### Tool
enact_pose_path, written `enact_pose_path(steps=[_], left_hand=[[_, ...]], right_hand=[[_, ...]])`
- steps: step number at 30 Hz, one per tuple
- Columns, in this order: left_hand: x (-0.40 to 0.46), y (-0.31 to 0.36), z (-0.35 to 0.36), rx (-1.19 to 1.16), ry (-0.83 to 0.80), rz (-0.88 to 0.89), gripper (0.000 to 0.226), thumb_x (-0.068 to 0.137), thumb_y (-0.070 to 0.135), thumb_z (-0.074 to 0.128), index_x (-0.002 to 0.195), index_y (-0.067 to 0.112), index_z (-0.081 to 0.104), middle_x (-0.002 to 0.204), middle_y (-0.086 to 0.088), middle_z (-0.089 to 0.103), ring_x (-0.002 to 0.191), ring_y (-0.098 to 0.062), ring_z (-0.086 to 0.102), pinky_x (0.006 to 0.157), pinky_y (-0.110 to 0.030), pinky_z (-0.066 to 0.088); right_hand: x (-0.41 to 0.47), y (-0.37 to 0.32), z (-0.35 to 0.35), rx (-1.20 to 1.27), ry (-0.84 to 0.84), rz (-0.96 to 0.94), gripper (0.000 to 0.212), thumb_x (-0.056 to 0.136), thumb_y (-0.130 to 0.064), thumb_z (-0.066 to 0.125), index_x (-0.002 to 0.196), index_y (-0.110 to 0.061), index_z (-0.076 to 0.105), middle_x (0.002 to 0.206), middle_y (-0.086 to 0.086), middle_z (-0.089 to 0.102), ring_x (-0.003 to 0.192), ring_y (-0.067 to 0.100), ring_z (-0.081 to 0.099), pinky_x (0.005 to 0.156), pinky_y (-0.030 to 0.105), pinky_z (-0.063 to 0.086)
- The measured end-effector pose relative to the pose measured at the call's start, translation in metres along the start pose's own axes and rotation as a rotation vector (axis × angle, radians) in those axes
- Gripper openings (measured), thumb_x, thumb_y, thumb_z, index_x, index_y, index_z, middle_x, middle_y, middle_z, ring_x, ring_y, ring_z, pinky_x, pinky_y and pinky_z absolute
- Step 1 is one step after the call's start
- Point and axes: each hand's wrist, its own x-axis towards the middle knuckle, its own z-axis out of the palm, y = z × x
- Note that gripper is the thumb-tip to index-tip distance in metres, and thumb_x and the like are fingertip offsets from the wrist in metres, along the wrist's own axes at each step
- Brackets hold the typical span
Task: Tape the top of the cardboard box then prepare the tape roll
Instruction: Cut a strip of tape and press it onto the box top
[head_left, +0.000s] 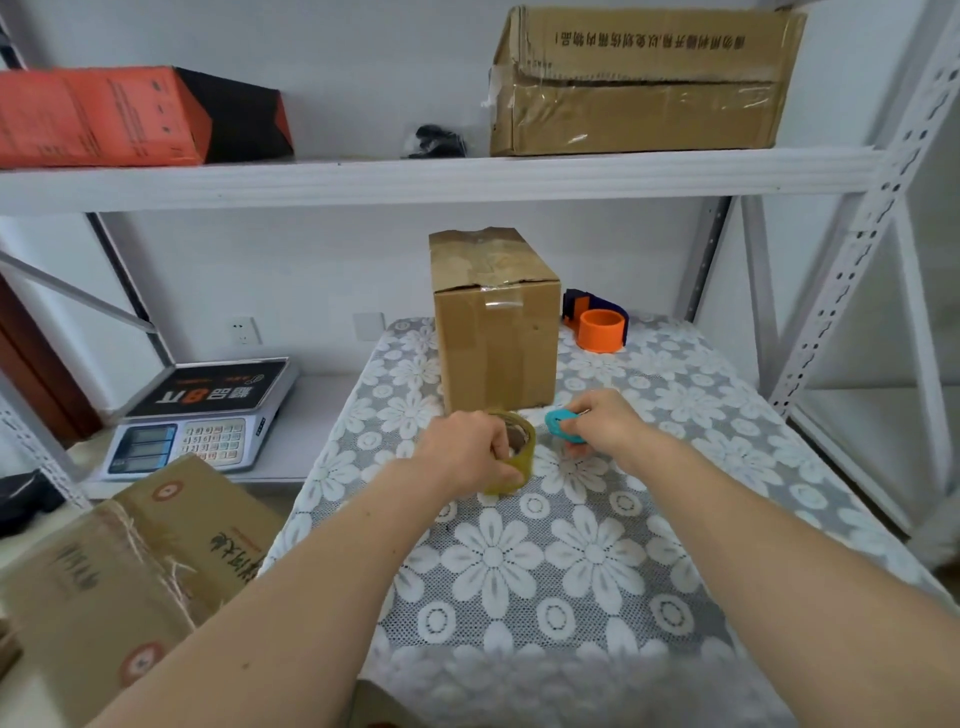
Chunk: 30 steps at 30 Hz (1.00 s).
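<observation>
A tall cardboard box (496, 332) stands upright on the lace-covered table (597, 545), with clear tape across its top flaps and down its front. Just in front of it sits a yellowish roll of tape (519, 457), and my left hand (470, 449) grips it from the left with fingers curled into its core. My right hand (602, 423) is right of the roll, closed around a small turquoise cutter (561, 423). The two hands are a short way apart.
An orange and navy tape dispenser (600, 325) stands behind the box on the right. A weighing scale (208, 415) and printed cartons (130, 571) lie to the left. The shelf above holds a big carton (639, 83) and an orange box (104, 117). Shelf posts rise at right.
</observation>
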Motion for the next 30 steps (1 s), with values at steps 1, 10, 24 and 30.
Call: enact_pose_path(steps=[1, 10, 24, 30], left_hand=[[-0.001, 0.0, 0.002, 0.04, -0.016, 0.005, 0.029, 0.073, 0.041, 0.077, 0.086, 0.022, 0.059, 0.092, 0.005, 0.06, 0.089, -0.017, 0.059, 0.079, -0.031, 0.047], [-0.001, -0.001, 0.008, 0.107, 0.01, 0.008, 0.044, 0.069, 0.055, 0.074, 0.092, 0.018, 0.062, 0.093, 0.003, 0.064, 0.086, -0.017, 0.059, 0.073, -0.03, 0.047], [0.04, -0.016, -0.053, 0.087, 0.599, 0.011, 0.069, 0.08, 0.021, 0.065, 0.142, 0.022, 0.035, 0.15, -0.006, 0.032, 0.138, -0.028, 0.025, 0.11, -0.041, 0.03], [0.062, -0.018, -0.059, 0.091, 0.49, 0.001, 0.078, 0.085, 0.008, 0.058, 0.15, 0.022, 0.017, 0.16, -0.001, 0.015, 0.148, -0.024, 0.01, 0.119, -0.038, 0.012]], right_hand=[[-0.001, 0.0, 0.002, -0.013, -0.007, -0.007, 0.018, 0.089, -0.002, 0.057, 0.107, -0.002, 0.061, 0.095, 0.014, 0.061, 0.066, 0.02, 0.061, 0.07, 0.034, 0.057], [-0.003, 0.002, 0.009, -0.275, 0.022, -0.005, 0.026, 0.086, -0.01, 0.064, 0.106, 0.006, 0.065, 0.118, 0.023, 0.063, 0.094, 0.027, 0.06, 0.088, 0.038, 0.049], [0.021, -0.05, -0.003, -0.343, 0.482, -0.426, 0.033, 0.089, -0.035, 0.058, 0.116, -0.015, 0.059, 0.122, 0.008, 0.05, 0.117, 0.025, 0.042, 0.096, 0.037, 0.038], [0.04, -0.094, -0.005, -0.41, 0.477, -0.557, 0.041, 0.088, -0.046, 0.054, 0.125, -0.028, 0.055, 0.144, 0.005, 0.033, 0.132, 0.028, 0.027, 0.105, 0.042, 0.029]])
